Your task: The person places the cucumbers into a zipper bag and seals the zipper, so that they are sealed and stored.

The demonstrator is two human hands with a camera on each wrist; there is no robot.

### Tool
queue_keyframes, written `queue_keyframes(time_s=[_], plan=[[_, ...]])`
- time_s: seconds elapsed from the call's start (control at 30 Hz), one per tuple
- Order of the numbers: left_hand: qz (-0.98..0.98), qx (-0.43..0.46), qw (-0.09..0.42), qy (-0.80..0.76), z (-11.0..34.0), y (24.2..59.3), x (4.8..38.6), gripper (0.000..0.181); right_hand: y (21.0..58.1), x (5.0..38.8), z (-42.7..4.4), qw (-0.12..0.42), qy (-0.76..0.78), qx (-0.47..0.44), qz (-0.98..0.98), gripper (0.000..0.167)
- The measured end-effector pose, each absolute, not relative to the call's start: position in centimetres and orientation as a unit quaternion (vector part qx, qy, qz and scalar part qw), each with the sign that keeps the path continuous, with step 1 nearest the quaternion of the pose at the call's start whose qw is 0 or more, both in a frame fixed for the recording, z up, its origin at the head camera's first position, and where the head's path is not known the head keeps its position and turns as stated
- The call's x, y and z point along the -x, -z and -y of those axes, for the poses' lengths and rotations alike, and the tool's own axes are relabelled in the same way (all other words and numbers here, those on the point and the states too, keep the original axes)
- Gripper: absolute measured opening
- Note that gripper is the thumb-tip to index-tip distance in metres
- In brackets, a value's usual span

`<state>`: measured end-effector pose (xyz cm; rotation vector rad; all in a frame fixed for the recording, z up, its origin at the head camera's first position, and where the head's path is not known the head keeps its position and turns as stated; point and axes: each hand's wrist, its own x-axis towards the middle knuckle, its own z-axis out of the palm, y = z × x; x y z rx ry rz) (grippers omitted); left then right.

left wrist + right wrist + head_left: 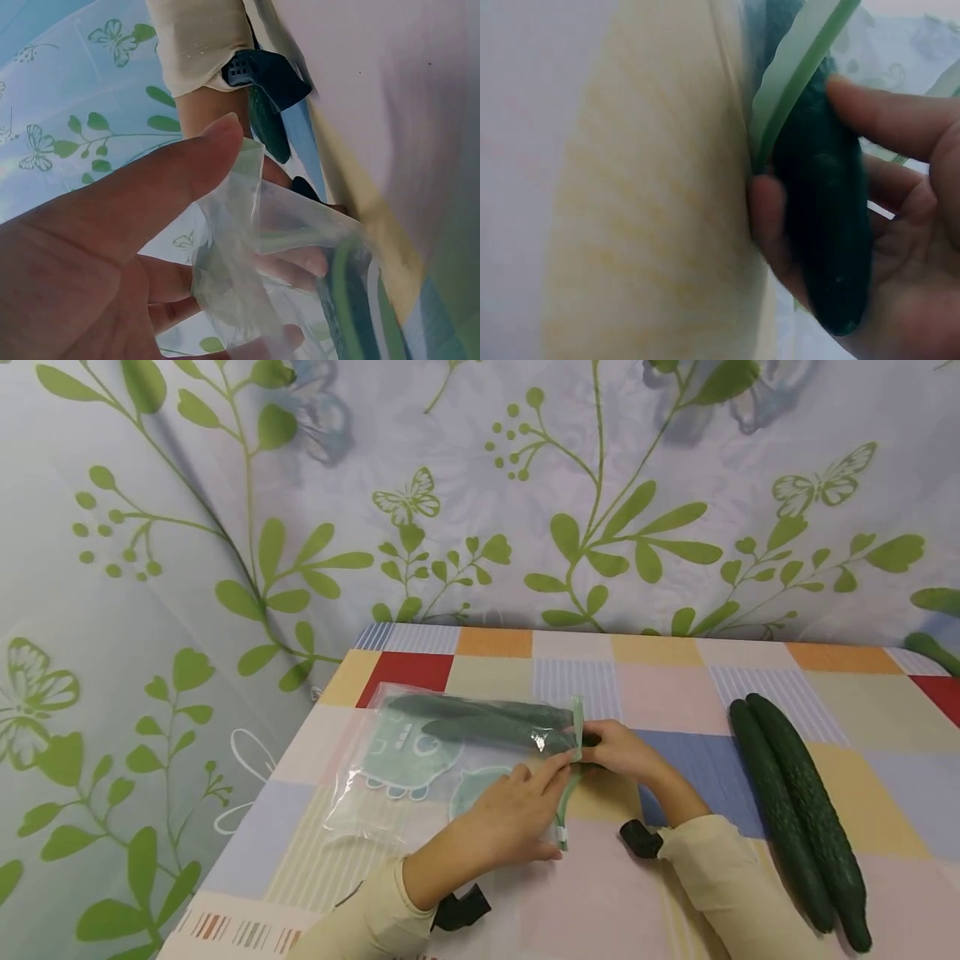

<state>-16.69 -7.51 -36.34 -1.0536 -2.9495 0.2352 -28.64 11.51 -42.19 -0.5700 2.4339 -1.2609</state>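
A clear zip bag (360, 814) with green cartoon prints lies on the table, its green-edged mouth facing right. Two dark green cucumbers (495, 727) show through the plastic along its far side. My right hand (622, 750) grips the near end of one cucumber (825, 217), which sticks out of the mouth between thumb and fingers. At the same mouth, my left hand (517, 806) holds the bag's edge. In the left wrist view the thumb (217, 142) lies against the film, with fingers on its other side, partly seen through the plastic.
Two more cucumbers (810, 810) lie side by side at the right of the patchwork-covered table (585, 893). A dark green rounded thing (933, 652) is cut off at the far right edge. Leaf-printed fabric (465, 527) hangs behind and left of the table.
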Motion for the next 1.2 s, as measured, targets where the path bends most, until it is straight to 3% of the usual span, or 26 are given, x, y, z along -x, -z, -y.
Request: queue_keyframes(time_s=[0.37, 0.53, 0.83, 1.0, 1.2], plan=[[0.941, 0.33, 0.002, -0.074, 7.9, 36.3, 16.8, 0.092, 40.6, 28.7, -11.7, 0.093, 0.3, 0.245, -0.917, 0.035], [0.941, 0.331, -0.002, -0.071, 7.9, 36.2, 16.9, 0.093, 39.4, 28.7, -13.5, 0.107, 0.267, 0.254, -0.923, 0.043], [0.941, 0.331, -0.014, -0.064, 7.8, 36.5, 17.0, 0.094, 39.2, 28.8, -15.5, 0.205, 0.257, 0.249, -0.911, 0.032], [0.94, 0.334, -0.014, -0.073, 7.4, 36.9, 16.9, 0.094, 40.2, 28.8, -15.6, 0.188, 0.274, 0.265, -0.905, 0.021], [0.935, 0.343, -0.015, -0.091, 6.9, 37.2, 16.7, 0.094, 41.0, 28.5, -15.7, 0.175, 0.337, 0.274, -0.884, 0.02]])
